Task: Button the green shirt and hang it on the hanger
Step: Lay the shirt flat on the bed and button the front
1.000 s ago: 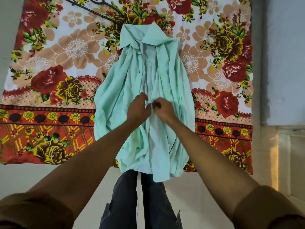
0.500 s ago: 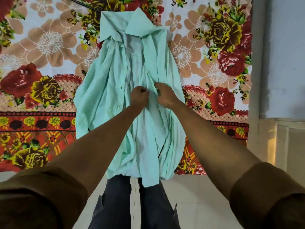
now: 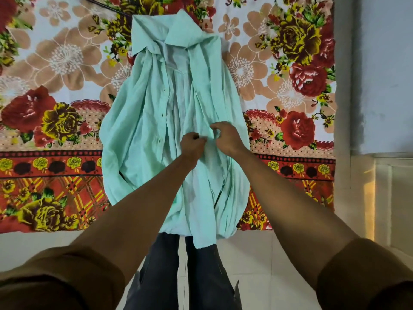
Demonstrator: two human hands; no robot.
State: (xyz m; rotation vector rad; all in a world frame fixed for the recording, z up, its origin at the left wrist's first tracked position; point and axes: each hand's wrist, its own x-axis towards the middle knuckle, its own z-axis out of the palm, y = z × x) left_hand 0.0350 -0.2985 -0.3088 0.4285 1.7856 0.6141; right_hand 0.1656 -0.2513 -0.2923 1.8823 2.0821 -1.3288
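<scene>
The mint green shirt (image 3: 143,135) lies face up on a floral bedsheet, collar at the far end, hem hanging over the near edge. Its front stands open above my hands, with buttonholes down the left placket. My left hand (image 3: 192,146) pinches the left placket edge at mid shirt. My right hand (image 3: 225,137) sits right beside it, fingers curled round the right placket edge. The two hands almost touch. A thin dark hanger (image 3: 105,5) shows only as a wire at the top left, partly under the collar.
The floral bedsheet (image 3: 55,108) covers the bed from left to right. A pale wall (image 3: 384,74) and a light ledge stand on the right. My dark trouser legs (image 3: 161,271) and the tiled floor fill the bottom of the view.
Both hands stay on the plackets at mid shirt. My right hand's fingers have lifted and curled over the fabric. The view has shifted down a little, showing more of the collar.
</scene>
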